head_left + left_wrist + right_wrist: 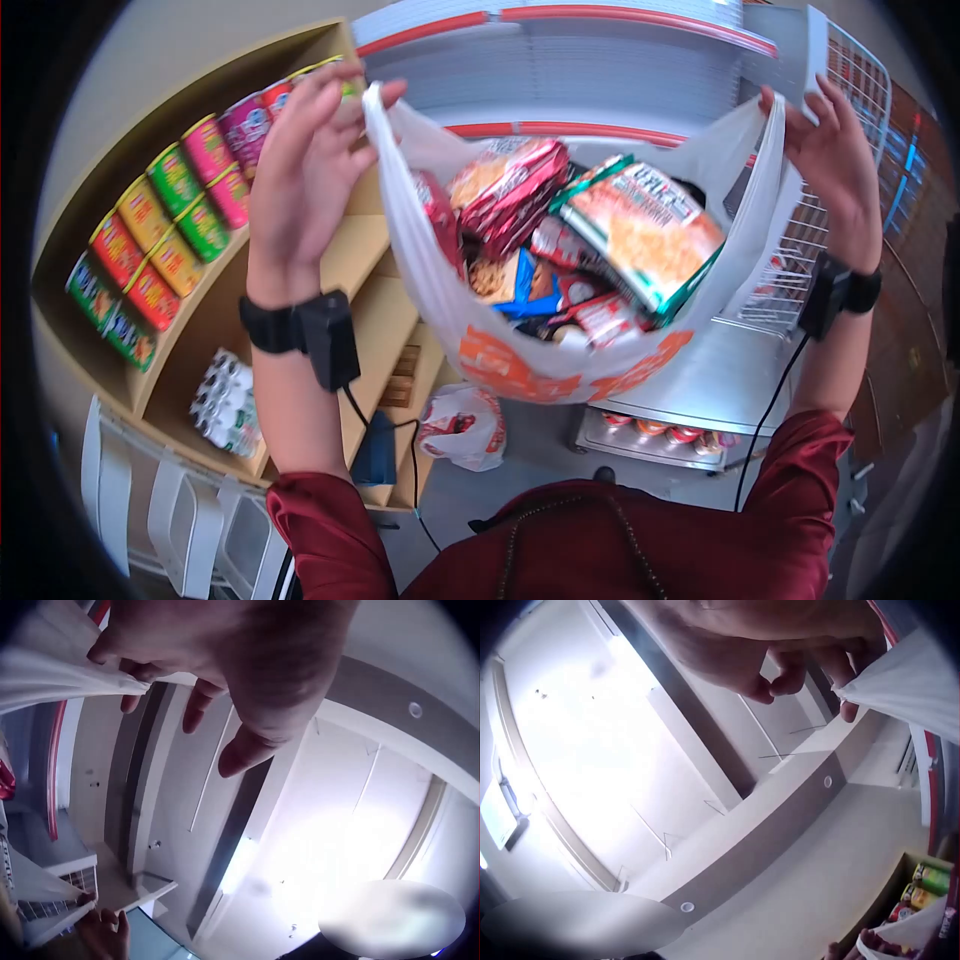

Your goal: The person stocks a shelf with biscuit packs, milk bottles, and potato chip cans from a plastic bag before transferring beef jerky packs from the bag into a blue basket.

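Note:
A white plastic bag (415, 250) with orange print hangs wide at the mouth between both hands. The left hand (308, 170) holds one handle loop on its fingers; the left wrist view shows the stretched white plastic (60, 664) reaching those fingertips. The other handle is held by the right hand (832, 165), its plastic pulled taut (907, 686) in the right wrist view. Inside lie a green-and-white packet (645, 235), red snack packs (510, 190) and a blue packet with cookies pictured (525, 285). Lower contents are hidden.
Wooden shelves (350, 250) at left carry colourful canisters (175, 175) and white bottles (225, 400). Behind the bag stand white shelves with red edges (600, 125). A metal table (745, 370) is at right, a wire basket (860, 80) beyond. Another filled bag (465, 425) sits low down.

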Available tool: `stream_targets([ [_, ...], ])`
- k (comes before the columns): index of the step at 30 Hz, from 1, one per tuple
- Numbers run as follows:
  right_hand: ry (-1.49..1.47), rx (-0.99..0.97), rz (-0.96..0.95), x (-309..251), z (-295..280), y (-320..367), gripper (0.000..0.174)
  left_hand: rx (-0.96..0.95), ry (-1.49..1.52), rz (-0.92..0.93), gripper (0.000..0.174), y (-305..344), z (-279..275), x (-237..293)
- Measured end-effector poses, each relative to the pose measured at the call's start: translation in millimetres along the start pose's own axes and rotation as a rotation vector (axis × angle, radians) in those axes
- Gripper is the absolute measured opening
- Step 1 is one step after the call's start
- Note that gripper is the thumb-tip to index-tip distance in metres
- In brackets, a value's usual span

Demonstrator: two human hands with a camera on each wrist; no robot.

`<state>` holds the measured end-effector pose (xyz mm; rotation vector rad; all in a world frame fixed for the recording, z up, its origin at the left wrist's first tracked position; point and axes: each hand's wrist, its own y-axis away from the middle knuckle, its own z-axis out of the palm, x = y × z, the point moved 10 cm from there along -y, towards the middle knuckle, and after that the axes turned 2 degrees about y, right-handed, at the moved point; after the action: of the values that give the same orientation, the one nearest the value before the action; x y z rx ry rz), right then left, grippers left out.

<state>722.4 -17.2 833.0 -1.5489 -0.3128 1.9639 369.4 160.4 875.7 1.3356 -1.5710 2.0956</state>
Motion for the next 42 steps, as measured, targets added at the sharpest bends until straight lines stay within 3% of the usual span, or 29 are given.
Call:
stream_targets([
  [3,0.117,-0.035,0.035,-31.5,-52.3,-3.6,0.028,-0.08,0.238,-0.017,0.033,-51.2,46.3,-51.3],
  [7,0.328,0.199,0.052,-47.7,-125.5,3.0,0.028,-0.148,0.501,-0.129,0.029,-100.1,91.6,-145.6],
  [9,0.449,0.306,0.103,-34.1,-181.1,-0.3,0.028,-0.144,0.587,-0.24,0.027,-120.1,106.8,-209.2],
  [14,0.608,0.445,0.209,5.2,-238.4,-4.8,0.032,-0.209,0.574,-0.356,0.025,-132.3,145.2,-308.3],
  [15,0.673,0.417,0.229,22.8,-203.9,-53.1,0.033,-0.186,0.594,-0.333,0.025,-139.2,95.3,-301.3],
  [20,0.708,0.397,0.366,69.1,-246.8,-84.3,0.033,-0.203,0.54,-0.428,0.037,-107.1,99.0,-338.8],
  [24,0.67,0.336,0.474,121.5,-274.3,-107.4,0.031,-0.208,0.565,-0.491,0.03,-67.1,105.2,-347.2],
  [27,0.657,0.287,0.58,195.1,-316.3,-105.9,0.024,-0.22,0.449,-0.668,0.03,-20.7,106.5,-380.0],
  [29,0.701,0.313,0.552,221.4,-323.6,-90.5,0.023,-0.172,0.325,-0.666,0.033,7.3,85.6,-394.1],
  [31,0.471,0.507,0.521,233.8,-344.5,-67.6,0.021,-0.098,0.389,-0.607,0.031,17.2,78.6,-398.6],
  [33,0.559,0.489,0.507,234.8,-348.5,-54.3,0.021,0.018,0.426,-0.736,0.03,36.4,68.7,-416.6],
  [35,0.77,0.485,0.458,217.9,-339.5,-45.9,0.024,-0.058,0.369,-0.754,0.032,52.2,64.8,-427.6],
  [37,0.731,0.509,0.434,212.1,-337.5,-25.8,0.024,-0.106,0.289,-0.956,0.037,82.2,64.8,-439.9],
  [40,1.475,0.691,-0.162,146.2,-294.0,-2.7,0.015,-0.055,0.214,-0.994,0.043,107.9,47.7,-450.2],
  [42,1.359,0.726,-0.21,144.9,-261.2,10.4,0.012,0.028,0.224,-1.009,0.044,121.7,39.6,-455.6],
])
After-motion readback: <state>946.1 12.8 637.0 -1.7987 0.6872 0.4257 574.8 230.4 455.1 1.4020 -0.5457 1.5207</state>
